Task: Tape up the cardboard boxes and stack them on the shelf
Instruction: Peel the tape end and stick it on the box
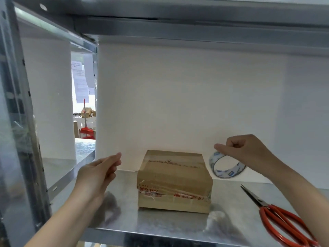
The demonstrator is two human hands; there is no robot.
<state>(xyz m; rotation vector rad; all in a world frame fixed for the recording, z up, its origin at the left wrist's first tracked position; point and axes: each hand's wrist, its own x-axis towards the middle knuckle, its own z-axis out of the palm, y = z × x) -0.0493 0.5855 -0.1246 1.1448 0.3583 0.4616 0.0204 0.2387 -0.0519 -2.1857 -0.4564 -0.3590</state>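
Note:
A small brown cardboard box [173, 180] with clear and red-printed tape around its front sits in the middle of the metal shelf [124, 220]. My right hand [245, 154] pinches the top of a roll of clear tape [226, 166], held just right of the box and above the shelf. My left hand [99, 173] hovers left of the box with fingers relaxed and loosely bent, holding nothing and not touching the box.
Red-handled scissors [279, 216] lie on the shelf at the front right. A white wall backs the shelf. A steel upright [19, 122] stands at the left and another shelf board [195, 27] hangs overhead. Boxes and a red broom show in the far room.

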